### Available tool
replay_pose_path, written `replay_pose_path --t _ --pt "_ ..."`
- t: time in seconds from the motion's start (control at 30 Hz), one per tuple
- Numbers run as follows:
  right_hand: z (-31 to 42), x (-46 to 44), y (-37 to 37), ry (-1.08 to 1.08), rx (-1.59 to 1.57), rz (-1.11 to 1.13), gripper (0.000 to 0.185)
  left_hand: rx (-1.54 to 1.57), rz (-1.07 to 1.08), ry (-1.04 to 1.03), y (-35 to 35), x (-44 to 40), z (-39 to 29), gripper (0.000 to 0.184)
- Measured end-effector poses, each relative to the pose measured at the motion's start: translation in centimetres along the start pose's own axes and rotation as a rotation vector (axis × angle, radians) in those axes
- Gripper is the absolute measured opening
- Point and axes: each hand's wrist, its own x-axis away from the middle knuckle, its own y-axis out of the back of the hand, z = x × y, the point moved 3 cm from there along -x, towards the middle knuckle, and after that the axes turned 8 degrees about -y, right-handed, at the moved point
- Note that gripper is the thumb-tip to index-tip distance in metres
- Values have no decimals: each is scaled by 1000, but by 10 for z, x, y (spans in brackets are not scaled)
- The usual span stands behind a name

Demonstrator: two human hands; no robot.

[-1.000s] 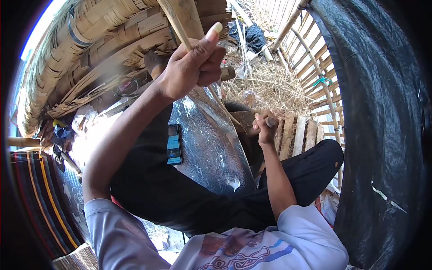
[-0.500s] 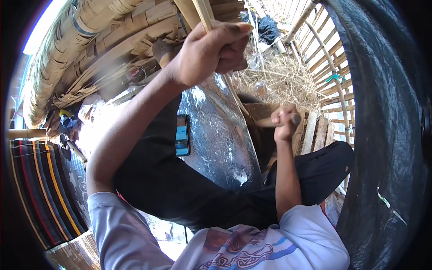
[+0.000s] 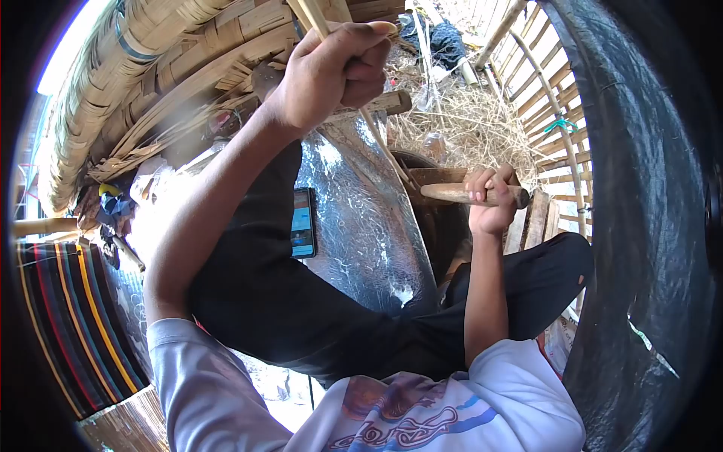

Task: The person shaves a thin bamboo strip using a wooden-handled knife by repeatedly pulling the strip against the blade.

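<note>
Through the left hand [image 3: 331, 74] seemingly runs a strip [image 3: 316, 20].

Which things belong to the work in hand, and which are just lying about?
In use, seemingly:
long, thin, pale wooden strip, in the left hand
thick, round-ended brown wooden stick, in the right hand

Lying about, seemingly:
black rectangular phone
dark, colourfully striped cloth
dry, yellowish straw

Beyond the black cloth trousers [image 3: 316, 324], a tan, rounded wooden rod [image 3: 448, 193]; left of them, dark fabric [image 3: 79, 324] striped yellow and red.
</note>
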Motion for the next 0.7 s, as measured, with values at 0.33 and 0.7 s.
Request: replay_pose_path --t 0.33,0.7 --pt "-30 12 8 -33 170 5 21 -41 -14 -4 0 0 1 46" --pt "-29 15 14 -125 173 -53 25 0 -59 23 4 0 4 45"
